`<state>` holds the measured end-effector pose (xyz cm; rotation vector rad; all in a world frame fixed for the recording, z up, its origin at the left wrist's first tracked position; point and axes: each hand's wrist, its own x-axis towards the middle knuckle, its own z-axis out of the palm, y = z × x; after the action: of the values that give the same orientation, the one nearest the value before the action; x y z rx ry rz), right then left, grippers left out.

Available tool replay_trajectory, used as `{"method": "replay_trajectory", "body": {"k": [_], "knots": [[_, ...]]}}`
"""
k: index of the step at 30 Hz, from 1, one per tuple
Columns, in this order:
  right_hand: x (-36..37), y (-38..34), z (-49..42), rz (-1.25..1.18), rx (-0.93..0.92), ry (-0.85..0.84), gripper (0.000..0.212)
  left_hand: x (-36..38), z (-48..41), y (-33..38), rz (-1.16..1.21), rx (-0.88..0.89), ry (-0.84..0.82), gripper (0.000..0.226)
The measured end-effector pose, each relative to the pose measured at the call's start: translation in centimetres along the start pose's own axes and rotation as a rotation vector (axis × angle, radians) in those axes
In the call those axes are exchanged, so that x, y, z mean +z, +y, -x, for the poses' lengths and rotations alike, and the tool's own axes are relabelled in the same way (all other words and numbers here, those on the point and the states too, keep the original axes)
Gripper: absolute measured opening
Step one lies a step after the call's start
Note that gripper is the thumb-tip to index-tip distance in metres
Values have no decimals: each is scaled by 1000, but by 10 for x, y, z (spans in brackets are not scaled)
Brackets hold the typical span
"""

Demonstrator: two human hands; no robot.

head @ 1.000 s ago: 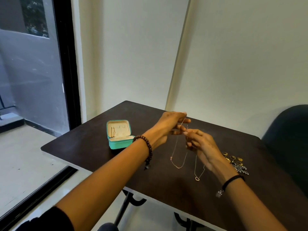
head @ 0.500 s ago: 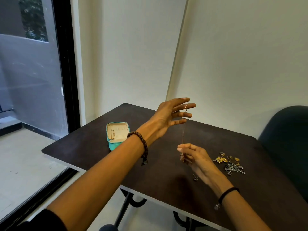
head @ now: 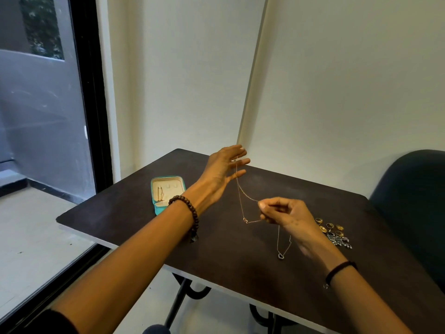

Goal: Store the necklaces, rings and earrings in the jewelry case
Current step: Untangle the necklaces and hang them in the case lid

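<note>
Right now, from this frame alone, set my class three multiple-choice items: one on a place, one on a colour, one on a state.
1. Where is the pile of rings and earrings?
A on the floor
B on the table, right of the right hand
C on the chair

2. What colour is the outside of the jewelry case?
A teal
B red
C black

3. What is the state of the gold-coloured necklace?
A coiled in the case
B flat on the table
C hanging between both hands

Key: B, the pile lies on the dark tabletop beyond the right hand. A, the open case's shell is teal. C, the chain runs from the raised left hand down to the right hand's pinch.
</note>
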<state>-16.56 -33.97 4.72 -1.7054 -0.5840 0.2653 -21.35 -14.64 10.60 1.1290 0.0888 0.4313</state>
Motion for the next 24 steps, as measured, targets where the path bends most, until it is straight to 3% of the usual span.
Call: {"method": "replay_trajectory", "body": {"k": [7,12,18,24], "knots": [[11,-42,-16,181,-192,-91,17,-9,7,-22,-219,-108,-100,35],[15,-53,-26,255,-225,-28,16,-5,11,-24,-400,-96,-162,43],[22,-47,-25,118,-188,86,17,-2,14,-18,-521,-58,-214,53],[33,-36,-25,-232,32,51,17,-5,16,-12,-328,-118,-215,48]]}}
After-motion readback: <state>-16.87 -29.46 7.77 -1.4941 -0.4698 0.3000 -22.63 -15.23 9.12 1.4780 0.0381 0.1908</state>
